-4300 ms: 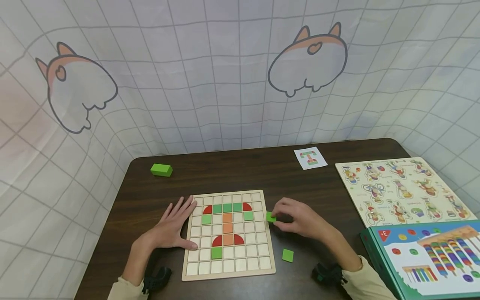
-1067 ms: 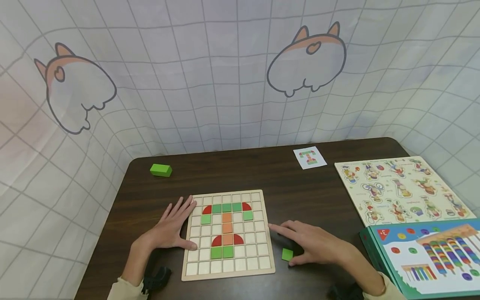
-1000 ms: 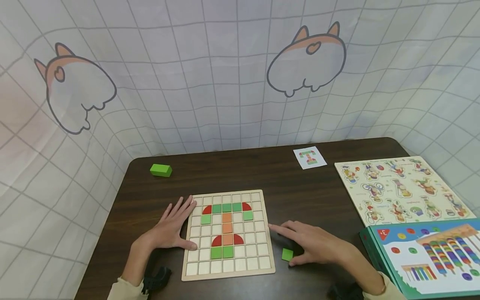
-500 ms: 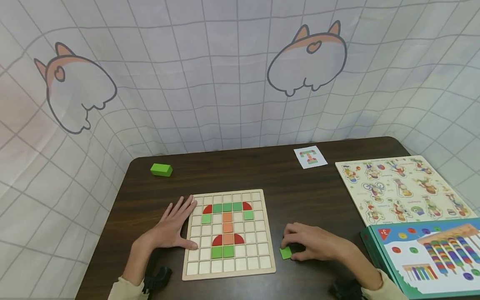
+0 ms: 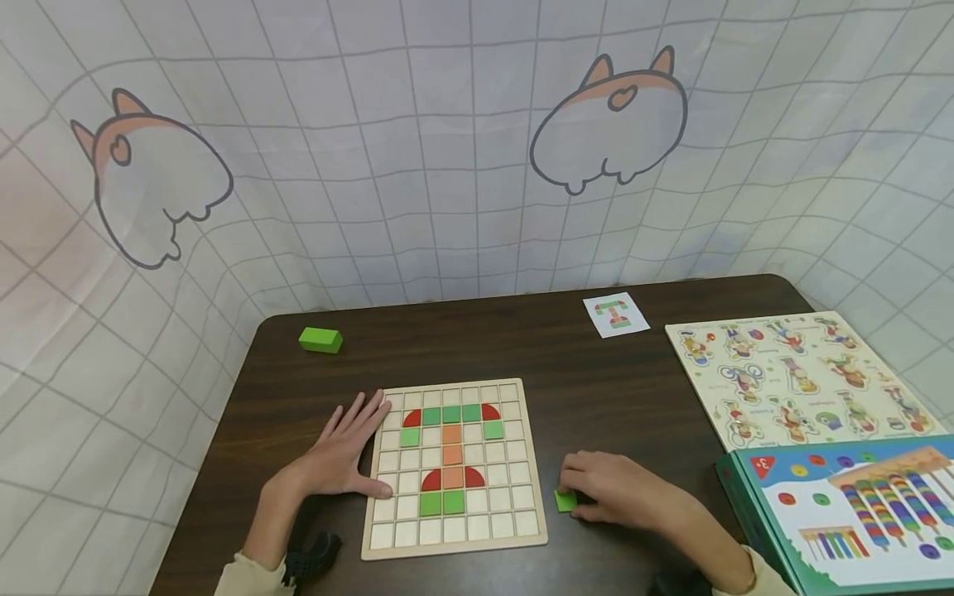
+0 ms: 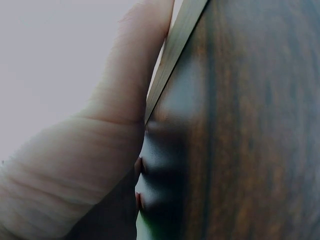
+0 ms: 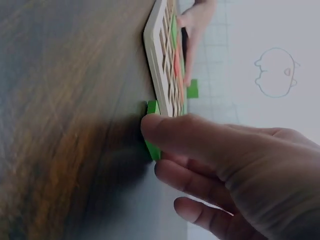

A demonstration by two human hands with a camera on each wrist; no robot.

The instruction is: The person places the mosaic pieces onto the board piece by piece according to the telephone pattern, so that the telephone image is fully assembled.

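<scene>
A wooden grid board (image 5: 455, 548) lies on the dark table, holding several coloured tiles: green squares, red quarter-circles (image 5: 474, 477) and a column of orange squares (image 5: 451, 454). Two green squares (image 5: 453, 502) sit side by side below the column. Spread flat, my left hand (image 5: 335, 455) rests on the board's left edge, thumb on the frame. Right of the board, my right hand (image 5: 622, 490) pinches a loose green square tile (image 5: 565, 501) low over the table. In the right wrist view my thumb covers the middle of this green tile (image 7: 153, 106).
A green block (image 5: 320, 340) stands at the back left. At the back right lies a small pattern card (image 5: 616, 314). A wooden picture board (image 5: 805, 377) and a teal box (image 5: 857, 521) take up the right side. A patterned curtain (image 5: 417, 165) hangs behind the table.
The green tile earlier in my right hand now lies on the board's lower row. My right hand has since closed on the other loose tile, which has shifted slightly left. The left hand stays put.
</scene>
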